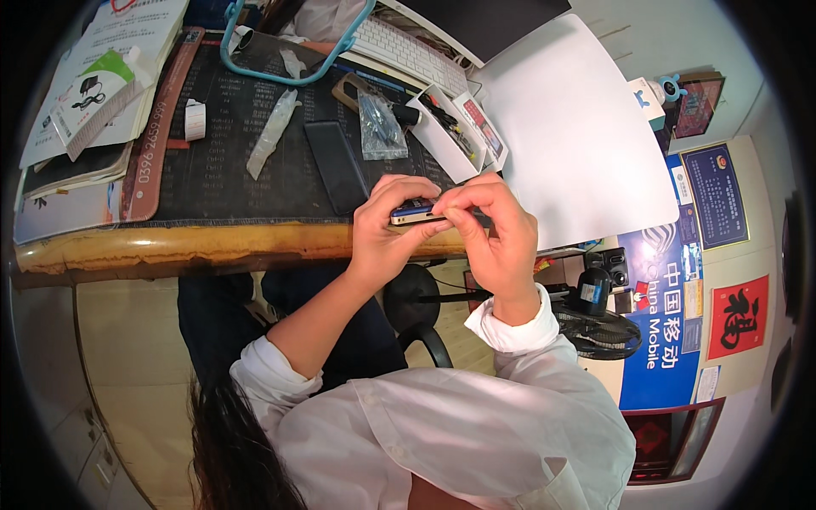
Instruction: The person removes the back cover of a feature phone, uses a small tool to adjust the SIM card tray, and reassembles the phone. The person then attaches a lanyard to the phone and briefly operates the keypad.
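Note:
Just above the desk's front edge, my left hand (pixel 382 228) grips a small mobile phone (pixel 410 218) with a dark blue face and a pale gold side. Its fingers curl over the far side and the thumb lies along the near side. My right hand (pixel 497 229) is closed at the phone's right end, thumb and forefinger pinched against its edge. Whether anything tiny sits in that pinch is hidden. On the desk beyond my left hand lies a black smartphone (pixel 335 166), face up. An open white phone box (pixel 444 136) with cables inside stands past my right hand.
A clear plastic bag (pixel 381 127) and a crumpled plastic sleeve (pixel 274 134) lie on the dark desk mat (pixel 221 183). Papers and a charger box (pixel 95 102) are stacked at left. A white keyboard (pixel 408 51) and a white panel (pixel 586 127) stand farther off. A blue-framed stand (pixel 293 82) is at the back.

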`<move>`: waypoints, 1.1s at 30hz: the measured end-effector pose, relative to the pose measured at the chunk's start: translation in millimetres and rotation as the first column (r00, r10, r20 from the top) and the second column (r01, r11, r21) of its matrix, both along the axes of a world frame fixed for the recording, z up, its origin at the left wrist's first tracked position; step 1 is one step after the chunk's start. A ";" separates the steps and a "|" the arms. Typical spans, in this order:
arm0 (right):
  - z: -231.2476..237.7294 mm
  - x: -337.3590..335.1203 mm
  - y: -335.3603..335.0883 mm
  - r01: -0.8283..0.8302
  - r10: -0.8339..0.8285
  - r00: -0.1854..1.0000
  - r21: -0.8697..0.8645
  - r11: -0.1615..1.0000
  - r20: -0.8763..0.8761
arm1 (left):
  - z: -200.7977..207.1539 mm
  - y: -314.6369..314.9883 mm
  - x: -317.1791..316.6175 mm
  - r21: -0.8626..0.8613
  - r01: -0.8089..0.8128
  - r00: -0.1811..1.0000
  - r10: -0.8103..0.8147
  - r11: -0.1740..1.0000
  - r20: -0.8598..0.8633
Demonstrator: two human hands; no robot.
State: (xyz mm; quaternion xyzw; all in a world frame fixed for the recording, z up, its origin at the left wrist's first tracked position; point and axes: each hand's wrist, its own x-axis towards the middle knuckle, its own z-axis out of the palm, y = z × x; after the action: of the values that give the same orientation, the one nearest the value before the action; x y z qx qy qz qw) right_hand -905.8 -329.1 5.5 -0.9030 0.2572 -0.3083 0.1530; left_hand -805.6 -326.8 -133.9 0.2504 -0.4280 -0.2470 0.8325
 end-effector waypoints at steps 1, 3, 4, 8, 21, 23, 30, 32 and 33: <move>-0.1 -1.0 0.4 -0.007 0.007 1.000 -0.016 1.000 -0.024 | -0.3 0.2 0.4 -0.001 -0.003 1.000 0.003 1.000 0.001; 0.7 -4.0 1.3 -0.019 0.015 0.997 -0.051 0.999 -0.075 | -0.9 -0.3 0.0 -0.003 0.006 1.000 -0.006 1.000 -0.008; -0.6 -3.6 1.9 -0.017 0.015 0.999 -0.043 0.999 -0.051 | -0.9 -0.4 -0.2 -0.003 0.011 1.000 -0.011 1.000 -0.013; -8.7 -6.5 1.0 -0.026 0.025 0.999 0.005 1.000 0.023 | -1.3 -0.2 -1.2 -0.007 0.013 1.000 -0.013 1.000 -0.014; -14.5 -10.5 7.1 -0.066 -0.008 0.936 0.198 0.978 0.351 | 0.5 1.1 0.3 -0.003 0.034 0.998 -0.034 0.999 -0.048; -13.7 -11.5 7.2 -0.041 0.034 0.974 0.028 0.999 0.222 | 1.6 2.1 0.8 -0.005 0.035 0.998 -0.035 0.999 -0.046; -8.4 -13.0 12.6 -0.294 0.083 0.870 0.376 0.879 0.487 | 1.6 3.2 -1.1 -0.018 0.042 0.999 -0.042 0.999 -0.017; -3.8 -19.5 2.9 -0.189 -0.035 0.878 0.413 0.891 0.477 | 0.0 2.3 -1.4 -0.012 0.079 0.996 -0.079 0.997 0.034; -4.2 -16.7 -2.0 -0.067 -0.165 0.877 0.455 0.888 0.451 | 0.2 1.5 -2.1 -0.018 0.100 0.994 -0.099 0.995 0.041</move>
State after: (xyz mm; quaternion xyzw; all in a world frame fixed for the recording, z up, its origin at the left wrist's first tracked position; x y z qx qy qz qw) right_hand -922.5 -331.1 1.3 -0.7300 0.3003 -0.4557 0.4114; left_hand -807.8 -325.4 -133.7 0.2252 -0.4592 -0.2789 0.8128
